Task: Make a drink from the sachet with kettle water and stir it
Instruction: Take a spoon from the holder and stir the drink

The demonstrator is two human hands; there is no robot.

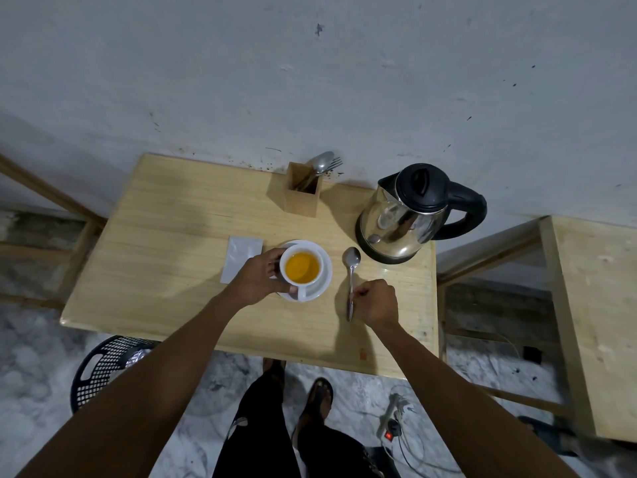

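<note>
The left hand (pixel 256 277) wraps its fingers around the white cup (pixel 301 270) of orange drink, standing on its saucer (pixel 325 270) mid-table (pixel 165 236); the right hand (pixel 377 301) pinches the spoon (pixel 351 277) handle (bowl lying on the table). The emptied sachet (pixel 239 257) lies left of the saucer; the kettle (pixel 410 215) stands at the far right.

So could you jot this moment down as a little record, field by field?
cup: on saucer, holds orange drink
left hand: wrapped round the cup
right hand: gripping spoon handle
spoon: lying on the table, right of saucer, bowl pointing away
sachet: flat, left of cup
kettle: far right, lid shut
holder: at back, with cutlery
</note>
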